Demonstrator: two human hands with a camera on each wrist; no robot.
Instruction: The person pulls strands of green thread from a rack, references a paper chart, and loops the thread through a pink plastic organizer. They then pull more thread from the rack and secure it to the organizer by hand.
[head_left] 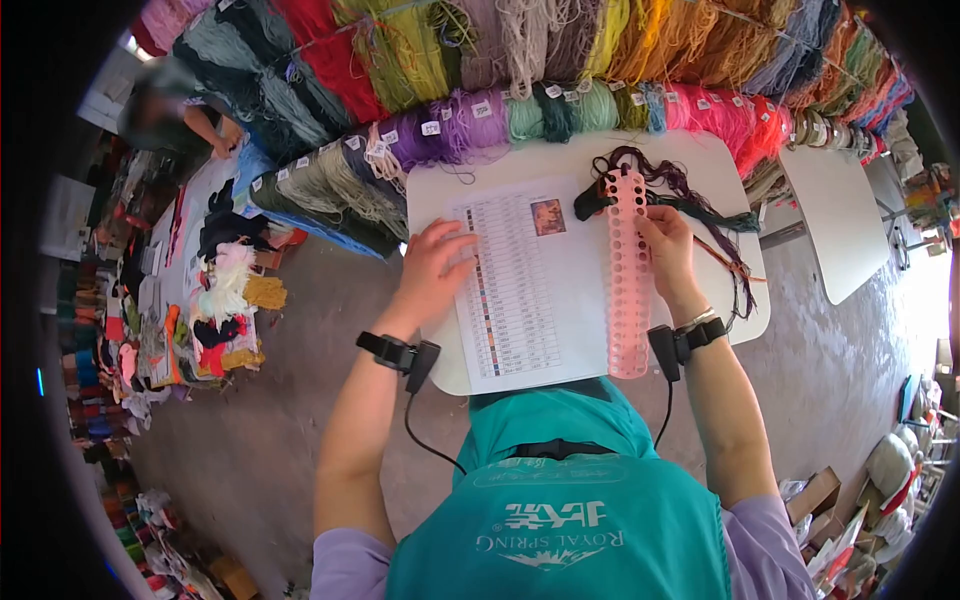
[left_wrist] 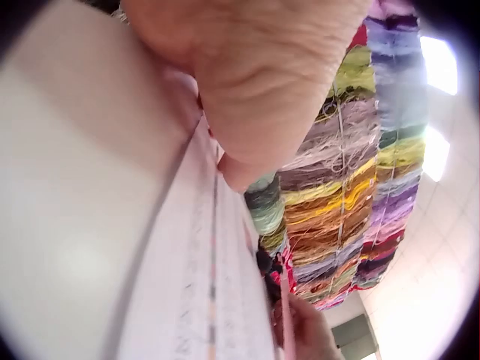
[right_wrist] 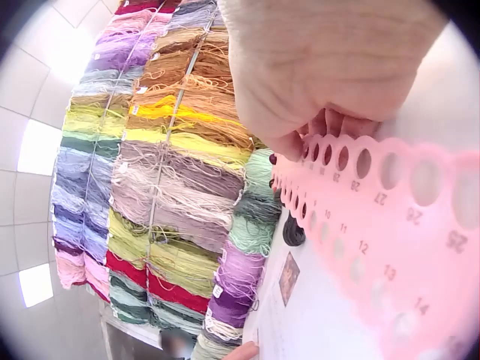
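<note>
A printed colour chart (head_left: pixel 525 300) lies on the white table (head_left: pixel 440 190) in the head view. My left hand (head_left: pixel 435 265) rests on the chart's left edge, fingers spread and pressing the paper (left_wrist: pixel 217 300). The left wrist view shows the palm (left_wrist: pixel 262 82) close up. My right hand (head_left: pixel 668 250) grips the right side of a long pink thread organiser (head_left: pixel 628 290) with rows of numbered holes. It lies beside the chart. In the right wrist view the fingers (right_wrist: pixel 330 67) pinch the organiser (right_wrist: pixel 397 225) near its holes. Dark threads (head_left: pixel 660 180) hang from the organiser's far end.
Many coloured thread skeins (head_left: pixel 560 50) hang along the far side of the table. A second white table (head_left: pixel 835 215) stands to the right. Another person (head_left: pixel 170 110) sits at upper left by a bench piled with threads (head_left: pixel 225 300). Cardboard boxes (head_left: pixel 820 495) lie at lower right.
</note>
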